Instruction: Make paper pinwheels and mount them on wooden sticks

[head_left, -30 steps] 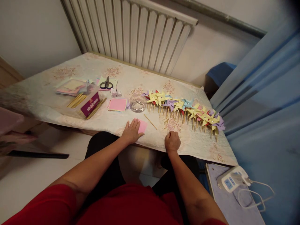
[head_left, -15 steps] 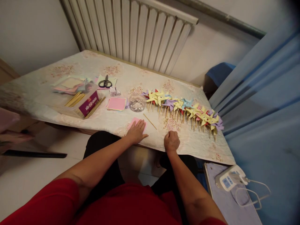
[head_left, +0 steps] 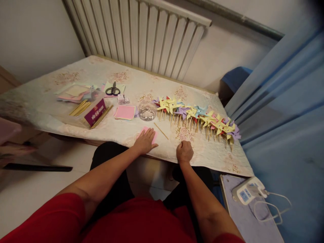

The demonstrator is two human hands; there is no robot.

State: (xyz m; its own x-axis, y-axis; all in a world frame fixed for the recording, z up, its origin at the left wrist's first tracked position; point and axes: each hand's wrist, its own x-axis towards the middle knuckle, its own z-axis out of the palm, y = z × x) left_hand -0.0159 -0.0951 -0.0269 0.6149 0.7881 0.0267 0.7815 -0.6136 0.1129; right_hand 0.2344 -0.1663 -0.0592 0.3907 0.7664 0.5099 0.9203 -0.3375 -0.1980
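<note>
My left hand (head_left: 144, 141) lies flat with its fingers stretched out, pressing on a pink square of paper (head_left: 145, 129) near the table's front edge. Most of that paper is hidden under the palm. To the right of it, my right hand (head_left: 184, 152) rests on the cloth as a fist; its inside is hidden and nothing sticks out. A thin wooden stick (head_left: 161, 131) lies between and beyond the two hands. Behind it stands a round clear dish (head_left: 147, 112) of small shiny pieces. A stack of coloured paper squares (head_left: 125, 112), pink on top, is left of the dish.
A row of paper pinwheels on sticks (head_left: 194, 113) runs along the right. On the left are a box of sticks (head_left: 95, 113), loose sheets (head_left: 74, 92), scissors (head_left: 112, 89) and small boxes (head_left: 123, 99). A white device with a cord (head_left: 248, 192) sits lower right.
The whole view has shifted very slightly. Both hands keep their places and shapes, the left flat on the pink paper and the right closed.
</note>
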